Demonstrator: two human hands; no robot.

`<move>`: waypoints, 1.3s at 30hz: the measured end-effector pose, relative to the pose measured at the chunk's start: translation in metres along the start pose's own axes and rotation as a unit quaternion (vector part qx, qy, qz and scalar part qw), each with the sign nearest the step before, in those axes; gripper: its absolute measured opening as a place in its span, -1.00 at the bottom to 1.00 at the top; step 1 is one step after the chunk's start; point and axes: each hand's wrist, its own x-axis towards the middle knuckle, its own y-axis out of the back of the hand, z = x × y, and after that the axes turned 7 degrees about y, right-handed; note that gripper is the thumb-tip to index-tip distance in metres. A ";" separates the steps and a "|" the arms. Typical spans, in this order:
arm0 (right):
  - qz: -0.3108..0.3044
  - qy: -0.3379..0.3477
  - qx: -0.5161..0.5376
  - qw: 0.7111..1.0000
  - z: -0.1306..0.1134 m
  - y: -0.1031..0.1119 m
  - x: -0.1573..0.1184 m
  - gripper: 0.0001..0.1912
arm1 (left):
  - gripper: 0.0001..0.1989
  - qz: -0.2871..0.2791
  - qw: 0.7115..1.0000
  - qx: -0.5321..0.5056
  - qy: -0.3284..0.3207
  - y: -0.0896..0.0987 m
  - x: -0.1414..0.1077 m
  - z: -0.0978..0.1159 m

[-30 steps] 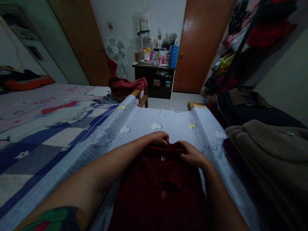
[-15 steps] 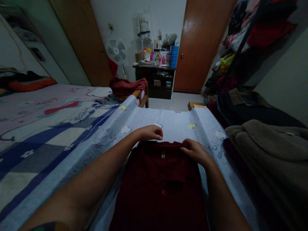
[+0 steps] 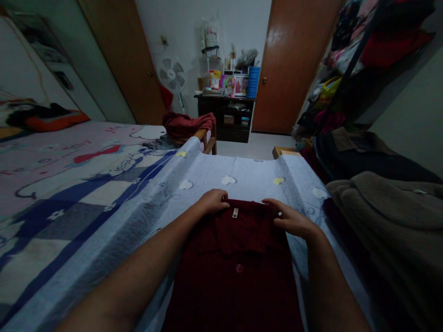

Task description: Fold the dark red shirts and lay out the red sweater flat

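Note:
A dark red buttoned shirt lies front up before me, its collar at the far end and a small pale label inside the neck. My left hand pinches the left part of the collar's back edge between thumb and fingers. At the collar's right side is my right hand, thumb and fingers apart, fingertips by the cloth's edge. Under the shirt spreads a light blue sheet with white and yellow hearts. The shirt's lower end runs out of view.
Folded clothes, a grey-brown fleece among them, are piled close on the right. A bed with a patterned blanket lies left. Beyond the sheet are a reddish cloth on a wooden rail, a fan and a dark cabinet.
My left hand has come down onto the collar and taken hold of its edge. The right hand's fingers have spread apart. The collar now lies flatter, with its label showing more.

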 end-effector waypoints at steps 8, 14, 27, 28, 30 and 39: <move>-0.006 0.082 -0.085 0.993 0.010 -0.003 0.006 -0.31 | -0.73 0.047 0.993 -0.087 -0.071 0.023 -0.041 0.004; -0.041 0.063 -0.129 0.989 0.007 -0.002 0.006 -0.67 | -0.55 -0.062 0.997 0.014 -0.051 0.034 -0.073 -0.009; 0.070 0.012 -0.166 0.984 0.012 -0.012 0.017 -0.90 | -0.87 0.004 0.992 -0.123 -0.030 0.002 -0.052 -0.014; 0.067 0.012 -0.168 0.983 0.014 -0.013 0.018 -0.90 | -0.83 0.025 0.994 -0.104 -0.028 -0.003 -0.053 -0.012; 0.059 0.017 -0.168 0.984 0.017 -0.016 0.018 -0.80 | -0.70 0.067 0.995 -0.069 -0.019 -0.012 -0.057 -0.007; 0.161 0.018 -0.301 0.940 -0.018 -0.029 -0.004 -0.81 | -0.64 0.198 0.978 -0.004 -0.066 -0.022 -0.107 0.035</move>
